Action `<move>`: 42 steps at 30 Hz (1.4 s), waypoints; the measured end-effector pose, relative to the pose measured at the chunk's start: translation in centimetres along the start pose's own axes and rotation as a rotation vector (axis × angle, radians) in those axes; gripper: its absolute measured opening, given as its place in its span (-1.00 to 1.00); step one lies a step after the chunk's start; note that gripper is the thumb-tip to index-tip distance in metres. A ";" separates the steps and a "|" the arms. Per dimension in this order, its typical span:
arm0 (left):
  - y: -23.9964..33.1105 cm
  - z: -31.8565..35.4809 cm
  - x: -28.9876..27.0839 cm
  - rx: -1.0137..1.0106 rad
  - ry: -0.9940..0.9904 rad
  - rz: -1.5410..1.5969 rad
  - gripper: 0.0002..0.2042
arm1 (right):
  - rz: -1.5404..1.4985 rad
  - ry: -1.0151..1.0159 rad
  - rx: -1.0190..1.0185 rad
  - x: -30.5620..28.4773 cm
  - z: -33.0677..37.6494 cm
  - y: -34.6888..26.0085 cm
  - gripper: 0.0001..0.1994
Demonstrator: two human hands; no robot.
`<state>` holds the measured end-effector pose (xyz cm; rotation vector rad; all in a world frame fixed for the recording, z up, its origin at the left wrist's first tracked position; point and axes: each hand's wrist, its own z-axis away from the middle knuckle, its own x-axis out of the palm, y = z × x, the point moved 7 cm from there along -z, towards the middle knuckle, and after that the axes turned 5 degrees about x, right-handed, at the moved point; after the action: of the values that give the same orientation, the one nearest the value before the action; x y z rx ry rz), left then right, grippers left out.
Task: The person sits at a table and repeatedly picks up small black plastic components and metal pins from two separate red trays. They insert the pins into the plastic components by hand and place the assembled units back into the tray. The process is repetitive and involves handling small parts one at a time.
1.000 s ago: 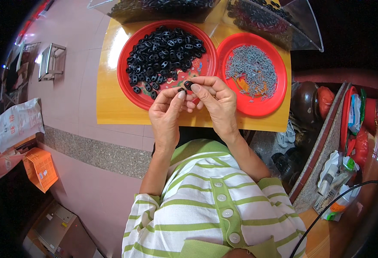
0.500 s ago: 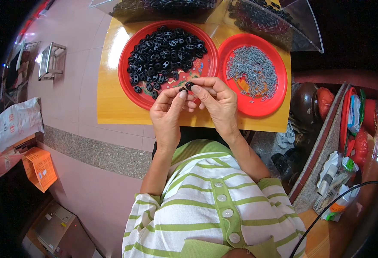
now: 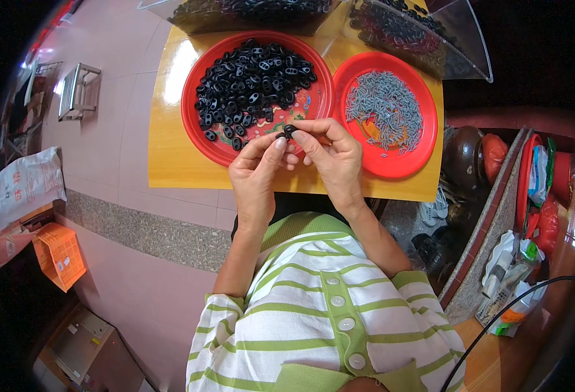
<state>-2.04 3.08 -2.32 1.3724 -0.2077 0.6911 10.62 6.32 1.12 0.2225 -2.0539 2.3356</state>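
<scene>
Over the near edge of the larger red tray (image 3: 187, 124), my left hand (image 3: 258, 171) and my right hand (image 3: 332, 157) meet almost fingertip to fingertip. Thumb and forefinger of my right hand pinch a small black oval plastic piece (image 3: 290, 130). A dark bit shows at the left fingertips too; whether it is a second piece or part of the same one is hard to see. Many like black two-holed pieces (image 3: 251, 81) are heaped in that tray. To its right, a smaller red plate (image 3: 429, 124) holds a pile of small grey metal pins (image 3: 387, 104).
Both trays rest on a yellow tabletop (image 3: 196, 179). Along its far side stand clear plastic bins (image 3: 248, 19) with more black pieces. A metal stool (image 3: 78, 91) stands on the floor at left. Shelved bags and a black cable (image 3: 496, 317) lie to the right.
My fingertips have turned the black piece slightly and the two hands sit a touch closer together. Otherwise the scene looks the same.
</scene>
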 end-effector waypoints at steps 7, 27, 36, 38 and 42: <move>0.1 0.1 0.2 -0.021 -0.016 0.044 -0.84 | -0.009 -0.011 -0.031 0.1 -0.1 -0.1 -0.88; -0.2 0.0 0.7 0.051 -0.043 0.019 -0.85 | -0.054 -0.016 -0.083 0.2 0.2 -0.4 -0.91; 0.7 0.1 1.6 0.038 -0.081 0.073 -0.87 | 0.173 -0.062 -0.152 -0.1 0.1 -2.7 -0.87; 0.6 0.0 1.4 0.014 -0.067 0.112 -0.87 | 0.170 -0.093 -0.143 -0.1 0.2 -2.8 -0.84; -0.1 -0.1 1.3 -0.055 -0.011 0.205 -0.89 | 0.308 -0.033 -0.225 -0.2 0.5 -3.6 -0.76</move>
<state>-0.97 3.56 -1.75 1.3138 -0.3778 0.8421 11.22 6.34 4.69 -0.0665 -2.5009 2.2345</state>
